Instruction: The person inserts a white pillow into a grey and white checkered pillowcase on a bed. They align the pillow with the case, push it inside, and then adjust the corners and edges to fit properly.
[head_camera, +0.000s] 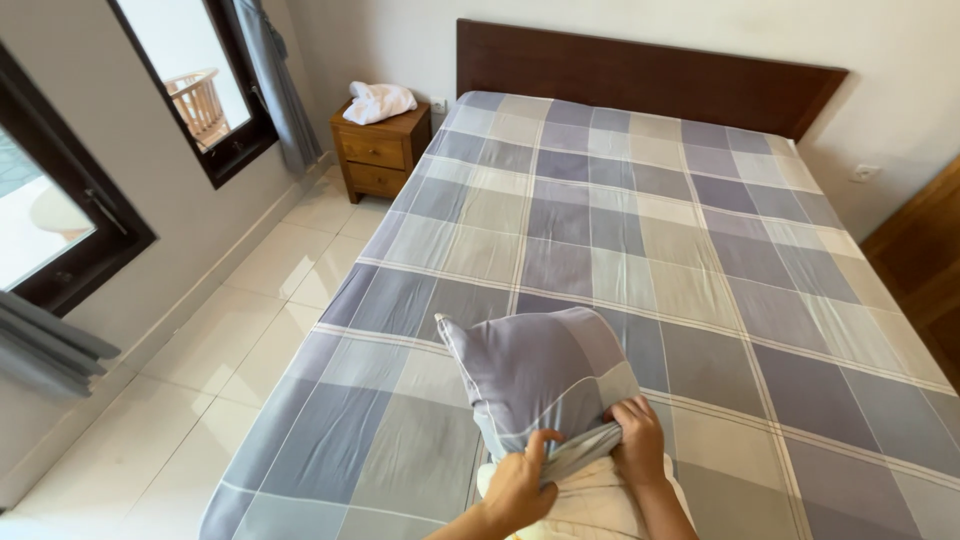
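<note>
One wide bed (640, 250) fills most of the view, spread with a checked sheet (700, 300) in blocks of grey, pale blue and beige crossed by thin white lines. A dark wooden headboard (640, 75) runs along its far end against a pale wall. White floor tiles (240, 320) stretch along the left side of the bed, and two dark-framed windows (190, 80) with grey curtains (275, 85) sit in the left wall. A small wooden nightstand (378, 150) with two drawers stands in the far left corner beside the bed, and a crumpled white towel (378, 102) lies on top of it. A brown wooden door (925, 250) shows at the right edge.

Near the foot of the bed, at the bottom middle of the view, a pillow (590, 505) stands on end on the sheet. Its cream body shows only at the lower end; the rest is covered by a pillowcase (535, 375) in the same grey, blue and beige check, puffed out and pointed at its upper left corner. Nothing lies between it and the rest of the bed.

The left hand (518, 485) is closed on the gathered open edge of the pillowcase, fingers curled over the bunched cloth. The right hand (638, 440) pinches the same edge just beside it, fingers clamped tight on the fabric.
</note>
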